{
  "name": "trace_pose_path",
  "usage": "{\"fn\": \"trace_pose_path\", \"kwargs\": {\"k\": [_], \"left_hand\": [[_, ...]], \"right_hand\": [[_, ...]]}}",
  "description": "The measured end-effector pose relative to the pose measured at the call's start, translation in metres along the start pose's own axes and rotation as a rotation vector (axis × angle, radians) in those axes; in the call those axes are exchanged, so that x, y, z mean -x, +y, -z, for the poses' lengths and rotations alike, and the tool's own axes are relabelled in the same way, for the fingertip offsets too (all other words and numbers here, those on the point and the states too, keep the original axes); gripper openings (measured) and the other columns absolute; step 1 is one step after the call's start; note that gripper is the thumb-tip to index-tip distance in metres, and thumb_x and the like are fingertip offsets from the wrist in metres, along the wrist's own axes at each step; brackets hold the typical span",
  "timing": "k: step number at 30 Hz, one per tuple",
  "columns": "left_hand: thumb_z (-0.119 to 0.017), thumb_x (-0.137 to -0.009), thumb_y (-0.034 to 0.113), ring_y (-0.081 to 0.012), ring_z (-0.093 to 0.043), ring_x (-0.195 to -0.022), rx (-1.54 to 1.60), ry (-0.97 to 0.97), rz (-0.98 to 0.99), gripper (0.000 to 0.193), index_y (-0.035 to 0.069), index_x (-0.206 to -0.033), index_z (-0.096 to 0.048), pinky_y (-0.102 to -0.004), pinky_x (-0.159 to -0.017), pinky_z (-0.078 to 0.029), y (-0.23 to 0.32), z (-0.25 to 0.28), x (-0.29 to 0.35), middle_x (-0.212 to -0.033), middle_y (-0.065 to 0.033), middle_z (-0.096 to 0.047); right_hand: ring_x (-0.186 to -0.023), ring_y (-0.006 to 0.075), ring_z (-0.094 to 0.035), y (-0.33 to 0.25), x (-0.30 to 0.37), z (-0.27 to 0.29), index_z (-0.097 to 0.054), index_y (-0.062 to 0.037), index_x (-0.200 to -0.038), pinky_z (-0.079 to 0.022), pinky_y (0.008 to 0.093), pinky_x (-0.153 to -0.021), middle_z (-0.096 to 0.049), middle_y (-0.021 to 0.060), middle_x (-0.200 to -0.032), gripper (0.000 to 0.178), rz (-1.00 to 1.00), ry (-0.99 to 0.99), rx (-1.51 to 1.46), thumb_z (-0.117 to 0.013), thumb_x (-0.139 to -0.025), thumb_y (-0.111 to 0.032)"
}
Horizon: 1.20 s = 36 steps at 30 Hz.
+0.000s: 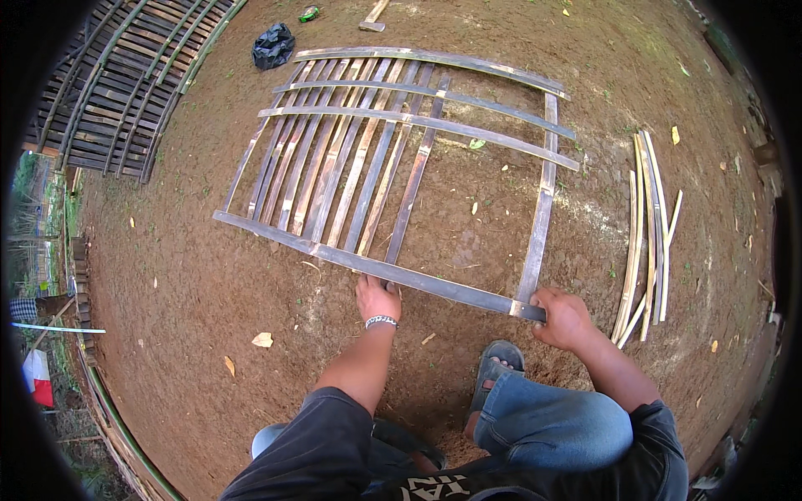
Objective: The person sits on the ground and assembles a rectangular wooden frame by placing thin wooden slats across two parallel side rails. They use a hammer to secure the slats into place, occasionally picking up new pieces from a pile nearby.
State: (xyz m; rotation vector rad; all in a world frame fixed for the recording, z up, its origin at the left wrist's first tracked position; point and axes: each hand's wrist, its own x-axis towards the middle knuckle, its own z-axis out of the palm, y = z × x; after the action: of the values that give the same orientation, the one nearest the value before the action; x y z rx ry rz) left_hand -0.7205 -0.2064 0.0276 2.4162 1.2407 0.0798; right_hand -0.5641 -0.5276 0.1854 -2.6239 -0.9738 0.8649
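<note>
one tip, the right, of the near rail [418,277] of the bamboo frame [540,217] ahead is in my closed right hand [563,319] — the rail slants far left, my left hand [378,299], fingers bent, nearest the rightmost slat [409,189], its hold hidden.

Metal chain bracelet [382,321] sits just behind left hand [378,299]. Farther back: dark short-sleeved shirt [322,438], pale chest lettering [436,487] (partly cut off). Blue jeans [551,417] behind right hand [563,320]; dark strapped sandal [504,351] near it.
</note>
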Motion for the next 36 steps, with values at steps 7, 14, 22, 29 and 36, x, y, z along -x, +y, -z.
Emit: {"fn": "trace_pose_path", "kwargs": {"k": [7, 14, 22, 29, 36], "left_hand": [[-0.068, -0.086, 0.019, -0.0423, -0.058, -0.115, -0.052, 0.013, -0.075, 0.035, -0.003, -0.113, -0.066, -0.0498, -0.097, -0.048, -0.017, -0.005, -0.011, -0.122, -0.0276, -0.061], [-0.067, -0.085, 0.018, -0.0432, -0.060, -0.111, 0.006, -0.012, -0.037, 0.033, -0.003, -0.110, -0.069, -0.0509, -0.096, -0.049, 0.008, -0.001, -0.031, -0.115, -0.0275, -0.065], [-0.066, -0.084, 0.011, -0.0432, -0.053, -0.122, -0.020, -0.036, -0.107, 0.035, -0.003, -0.116, -0.068, -0.0481, -0.109, -0.041, -0.020, -0.008, -0.018, -0.130, -0.0264, -0.058], [-0.068, -0.083, 0.008, -0.0429, -0.053, -0.122, 0.024, -0.073, -0.163, 0.035, -0.003, -0.116, -0.067, -0.0484, -0.108, -0.042, -0.024, 0.007, -0.015, -0.130, -0.0256, -0.059], [-0.069, -0.083, 0.010, -0.0440, -0.053, -0.121, -0.012, -0.093, -0.099, 0.040, -0.001, -0.121, -0.065, -0.0505, -0.105, -0.043, -0.020, 0.001, -0.020, -0.130, -0.0269, -0.058]], "right_hand": [[-0.097, 0.0355, -0.066, -0.005, -0.003, 0.002, -0.060, -0.0097, -0.103, -0.053, 0.0451, -0.085, -0.066, 0.0136, -0.101, 0.042, 0.010, -0.017, -0.002, -0.078, -0.068, -0.020], [-0.096, 0.0357, -0.066, -0.003, 0.001, 0.004, -0.060, -0.0097, -0.104, -0.053, 0.0456, -0.085, -0.066, 0.0135, -0.100, 0.040, 0.012, -0.004, -0.007, -0.077, -0.069, -0.020], [-0.098, 0.0350, -0.065, -0.001, -0.001, 0.000, -0.061, -0.0102, -0.104, -0.053, 0.0455, -0.087, -0.066, 0.0132, -0.101, 0.039, 0.003, -0.008, 0.009, -0.077, -0.069, -0.019], [-0.097, 0.0353, -0.066, -0.001, -0.001, 0.001, -0.060, -0.0099, -0.105, -0.053, 0.0453, -0.085, -0.066, 0.0127, -0.101, 0.041, 0.006, -0.010, 0.013, -0.078, -0.069, -0.019], [-0.097, 0.0352, -0.066, -0.002, -0.003, -0.003, -0.060, -0.0102, -0.105, -0.053, 0.0450, -0.085, -0.066, 0.0125, -0.101, 0.043, -0.001, -0.028, 0.025, -0.078, -0.068, -0.019]]}}
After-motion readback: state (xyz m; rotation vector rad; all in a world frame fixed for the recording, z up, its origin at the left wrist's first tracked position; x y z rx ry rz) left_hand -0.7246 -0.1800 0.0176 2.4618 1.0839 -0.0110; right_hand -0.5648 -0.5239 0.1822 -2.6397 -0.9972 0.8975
